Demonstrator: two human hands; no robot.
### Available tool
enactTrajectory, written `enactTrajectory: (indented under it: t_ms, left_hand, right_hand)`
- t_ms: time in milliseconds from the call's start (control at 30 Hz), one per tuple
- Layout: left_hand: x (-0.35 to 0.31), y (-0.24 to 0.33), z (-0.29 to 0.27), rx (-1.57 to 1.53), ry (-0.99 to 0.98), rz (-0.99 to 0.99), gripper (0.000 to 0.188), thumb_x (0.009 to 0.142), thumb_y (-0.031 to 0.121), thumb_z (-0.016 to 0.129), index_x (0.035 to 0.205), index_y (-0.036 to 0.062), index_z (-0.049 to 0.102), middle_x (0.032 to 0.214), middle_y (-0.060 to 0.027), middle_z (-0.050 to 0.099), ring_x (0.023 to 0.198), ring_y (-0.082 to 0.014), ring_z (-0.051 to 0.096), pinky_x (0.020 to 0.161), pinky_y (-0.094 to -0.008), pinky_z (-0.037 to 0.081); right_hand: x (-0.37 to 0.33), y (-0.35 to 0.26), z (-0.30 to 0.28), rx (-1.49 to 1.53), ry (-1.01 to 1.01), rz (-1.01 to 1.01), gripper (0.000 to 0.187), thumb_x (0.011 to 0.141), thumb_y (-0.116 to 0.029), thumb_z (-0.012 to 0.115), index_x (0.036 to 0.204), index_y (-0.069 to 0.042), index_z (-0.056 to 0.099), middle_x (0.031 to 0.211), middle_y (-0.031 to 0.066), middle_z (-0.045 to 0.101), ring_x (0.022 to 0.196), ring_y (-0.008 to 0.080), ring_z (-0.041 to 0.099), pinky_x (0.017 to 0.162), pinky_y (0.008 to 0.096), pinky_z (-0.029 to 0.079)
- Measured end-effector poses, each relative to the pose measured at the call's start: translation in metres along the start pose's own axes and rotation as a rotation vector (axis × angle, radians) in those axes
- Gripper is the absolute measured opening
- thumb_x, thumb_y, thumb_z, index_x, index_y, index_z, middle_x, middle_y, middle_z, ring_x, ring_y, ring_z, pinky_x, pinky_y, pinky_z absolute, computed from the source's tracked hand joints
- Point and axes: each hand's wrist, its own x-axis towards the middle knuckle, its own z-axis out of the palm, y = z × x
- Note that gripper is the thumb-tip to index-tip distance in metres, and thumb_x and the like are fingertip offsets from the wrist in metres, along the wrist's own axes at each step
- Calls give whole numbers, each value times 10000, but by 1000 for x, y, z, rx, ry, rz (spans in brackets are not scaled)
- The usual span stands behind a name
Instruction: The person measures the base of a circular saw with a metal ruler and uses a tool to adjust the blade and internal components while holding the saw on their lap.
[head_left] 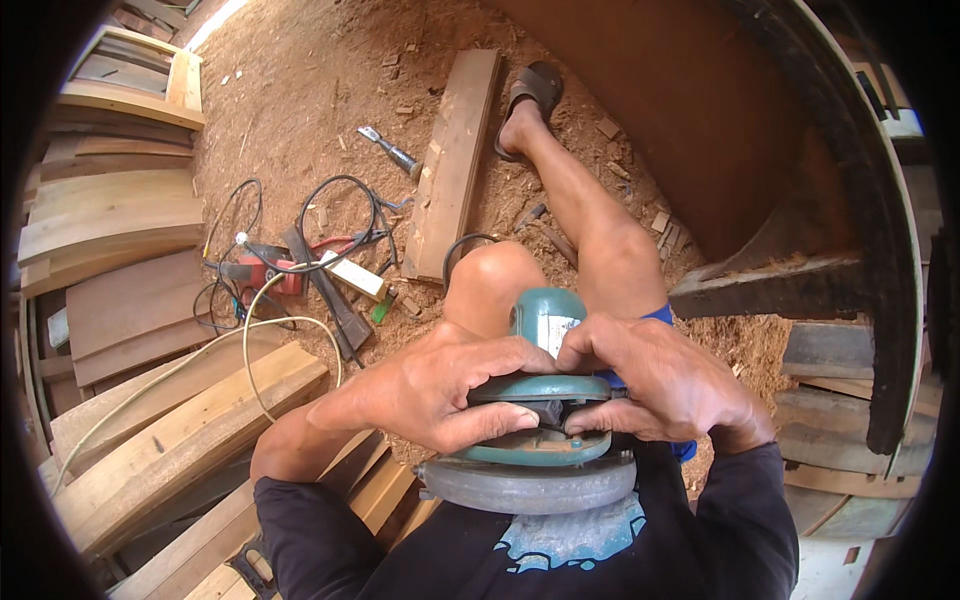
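Note:
A teal circular saw (548, 306) with a round motor housing and a curved grey metal guard (525, 487) rests against my body, above my lap. My left hand (440, 395) grips its handle from the left, thumb pointing inward. From the other side my right hand (655, 385) holds the same handle, its fingers bent over the top near the motor housing. Both thumbs press toward a small dark part (548, 411) in the gap between the teal handle sections. My fingers partly cover that part, so its details are hidden.
Sawdust and chips cover the ground. A long plank (455, 165) lies ahead, beside a chisel-like tool (390, 152). Left of it are a red power tool (272, 272) and tangled cables (335, 265). Stacked boards (110, 225) line the left; a large brown panel (690, 120) stands right.

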Motion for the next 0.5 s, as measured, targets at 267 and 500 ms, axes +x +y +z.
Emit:
enactTrajectory:
  t_ms: [267,500]
  left_hand:
    - [3,3,-2,64,-23,-30,338,1002,263,724,1247,36,673,976,-188,762,848,-352,777,730,-413,591]
    - [4,2,-4,59,-30,-24,331,996,238,714,1254,34,680,1022,-179,757,894,-351,770,784,-415,590]
  right_hand:
    - [1,13,4,30,34,-81,433,919,-193,826,1156,-22,507,946,191,643,890,421,677,739,479,492]
    - [2,10,-1,23,35,-74,417,931,-202,825,1141,-27,510,905,175,644,829,414,677,705,473,491]
